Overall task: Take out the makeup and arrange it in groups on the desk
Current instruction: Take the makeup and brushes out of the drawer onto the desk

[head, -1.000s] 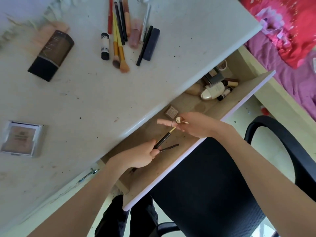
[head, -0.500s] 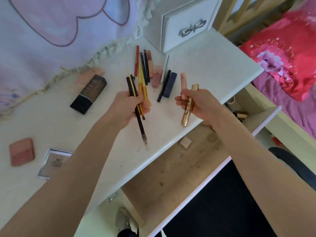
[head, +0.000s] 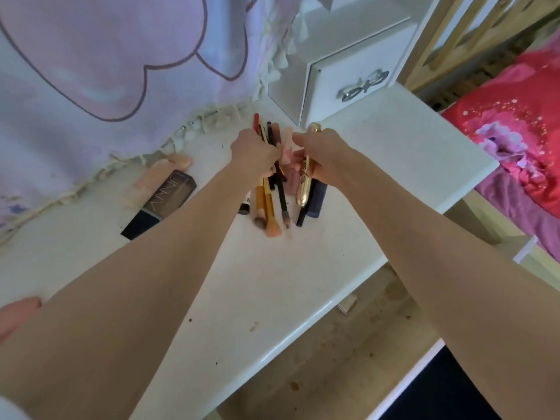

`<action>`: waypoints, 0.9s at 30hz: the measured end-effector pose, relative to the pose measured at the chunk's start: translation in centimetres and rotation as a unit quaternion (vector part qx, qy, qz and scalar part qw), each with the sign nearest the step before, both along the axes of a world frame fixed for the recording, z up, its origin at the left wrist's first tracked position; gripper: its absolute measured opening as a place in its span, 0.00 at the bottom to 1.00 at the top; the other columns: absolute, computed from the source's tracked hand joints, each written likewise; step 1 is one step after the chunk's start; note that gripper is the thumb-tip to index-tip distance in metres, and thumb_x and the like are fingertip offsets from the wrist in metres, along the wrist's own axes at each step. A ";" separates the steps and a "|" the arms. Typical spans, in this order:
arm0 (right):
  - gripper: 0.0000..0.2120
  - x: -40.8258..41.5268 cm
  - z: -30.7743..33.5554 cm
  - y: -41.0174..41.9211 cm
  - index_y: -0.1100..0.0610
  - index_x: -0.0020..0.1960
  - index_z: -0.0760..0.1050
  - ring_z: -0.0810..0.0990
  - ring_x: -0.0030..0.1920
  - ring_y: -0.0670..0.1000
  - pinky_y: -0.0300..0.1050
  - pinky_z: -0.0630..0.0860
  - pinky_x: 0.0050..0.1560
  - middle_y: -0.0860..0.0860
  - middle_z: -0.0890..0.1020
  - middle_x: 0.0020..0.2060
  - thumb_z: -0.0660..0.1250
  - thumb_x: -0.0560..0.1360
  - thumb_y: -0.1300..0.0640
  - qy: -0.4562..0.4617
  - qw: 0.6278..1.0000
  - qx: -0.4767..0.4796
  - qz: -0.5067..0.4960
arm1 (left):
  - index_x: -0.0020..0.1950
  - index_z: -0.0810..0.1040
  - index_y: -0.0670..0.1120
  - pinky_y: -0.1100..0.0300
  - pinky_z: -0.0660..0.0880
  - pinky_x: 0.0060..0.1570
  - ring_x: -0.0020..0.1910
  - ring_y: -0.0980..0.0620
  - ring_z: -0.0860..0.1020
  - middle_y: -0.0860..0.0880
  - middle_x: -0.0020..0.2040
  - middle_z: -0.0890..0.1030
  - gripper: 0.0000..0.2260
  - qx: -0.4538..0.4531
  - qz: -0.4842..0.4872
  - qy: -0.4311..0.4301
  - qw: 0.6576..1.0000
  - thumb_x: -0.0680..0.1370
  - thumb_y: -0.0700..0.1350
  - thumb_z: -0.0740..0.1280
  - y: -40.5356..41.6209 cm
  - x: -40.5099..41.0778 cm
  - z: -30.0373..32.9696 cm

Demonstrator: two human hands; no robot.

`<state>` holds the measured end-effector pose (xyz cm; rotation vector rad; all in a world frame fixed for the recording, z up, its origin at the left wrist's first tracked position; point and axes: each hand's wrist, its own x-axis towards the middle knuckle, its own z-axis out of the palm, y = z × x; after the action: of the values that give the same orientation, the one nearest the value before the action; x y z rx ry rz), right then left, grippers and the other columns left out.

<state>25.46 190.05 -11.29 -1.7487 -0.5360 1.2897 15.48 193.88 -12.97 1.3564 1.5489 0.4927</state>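
Both hands reach over a row of brushes and pencils (head: 266, 204) lying at the back of the white desk (head: 303, 268). My left hand (head: 254, 153) grips thin black brushes (head: 282, 198), their tips pointing toward me over the row. My right hand (head: 321, 153) holds a gold tube (head: 305, 189) upright beside a dark blue tube (head: 318, 198). A dark NARS bottle (head: 160, 204) lies to the left. The open drawer (head: 348, 344) below holds a small square compact (head: 348, 304).
A white drawer box (head: 348, 77) with a bow handle stands at the back right. A pale curtain (head: 106, 71) hangs behind the desk. A pink compact (head: 15, 313) lies at the left edge. A red and pink bed (head: 515, 131) is at the right.
Both hands lifted the brushes and the gold tube out of the drawer and carried them forward to the row at the back of the desk. The camera tilted up.
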 end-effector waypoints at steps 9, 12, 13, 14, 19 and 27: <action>0.09 0.7 0.0 1.3 0.61 0.55 0.74 0.73 0.38 0.48 0.38 0.76 0.41 0.53 0.77 0.42 0.58 0.78 0.62 -0.099 0.993 0.041 0.048 | 0.59 0.76 0.44 0.59 0.70 0.51 0.55 0.47 0.76 0.45 0.57 0.77 0.14 0.181 -0.082 0.130 0.971 0.80 0.40 0.54 -1.3 -3.1 -1.1; 0.18 -0.1 0.1 -0.8 0.59 0.68 0.69 0.74 0.59 0.51 0.38 0.67 0.61 0.54 0.75 0.63 0.56 0.79 0.61 -0.228 0.971 0.064 0.031 | 0.69 0.66 0.40 0.56 0.62 0.65 0.67 0.43 0.67 0.40 0.67 0.68 0.17 0.172 -0.171 0.144 0.959 0.82 0.44 0.52 -3.4 -4.0 -3.0; 0.18 -0.5 -0.1 -2.0 0.58 0.68 0.69 0.72 0.64 0.50 0.35 0.63 0.61 0.53 0.73 0.65 0.56 0.79 0.61 -0.288 0.954 0.069 0.044 | 0.72 0.61 0.40 0.58 0.56 0.69 0.71 0.45 0.60 0.41 0.72 0.62 0.19 0.167 -0.189 0.149 0.956 0.82 0.45 0.51 -4.1 -4.3 -3.5; 0.18 -0.6 -0.6 -3.3 0.58 0.68 0.69 0.70 0.66 0.50 0.34 0.61 0.62 0.53 0.72 0.67 0.56 0.80 0.60 -0.339 0.936 0.080 0.056 | 0.74 0.57 0.41 0.59 0.51 0.71 0.74 0.48 0.55 0.43 0.75 0.56 0.21 0.168 -0.197 0.148 0.955 0.82 0.47 0.51 -4.7 -4.5 -3.9; 0.20 -1.3 -4.8 -9.7 0.60 0.71 0.64 0.61 0.72 0.52 0.33 0.53 0.67 0.55 0.63 0.72 0.58 0.79 0.59 -0.433 0.889 0.088 0.124 | 0.75 0.57 0.44 0.51 0.51 0.74 0.75 0.47 0.50 0.44 0.76 0.53 0.23 0.225 -0.236 0.172 0.930 0.82 0.51 0.51 -5.2 -4.9 -5.0; 0.19 -1.6 -6.2 -10.4 0.58 0.70 0.67 0.70 0.66 0.58 0.49 0.70 0.61 0.59 0.66 0.70 0.59 0.79 0.62 -0.481 0.860 0.120 0.121 | 0.73 0.63 0.45 0.44 0.52 0.72 0.74 0.38 0.51 0.39 0.75 0.54 0.21 0.302 -0.256 0.186 0.899 0.80 0.49 0.57 -6.4 -5.4 -6.4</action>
<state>23.81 179.62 -17.44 -2.0656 -1.4444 0.3593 10.04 187.49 -19.32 2.3720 1.2823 0.4061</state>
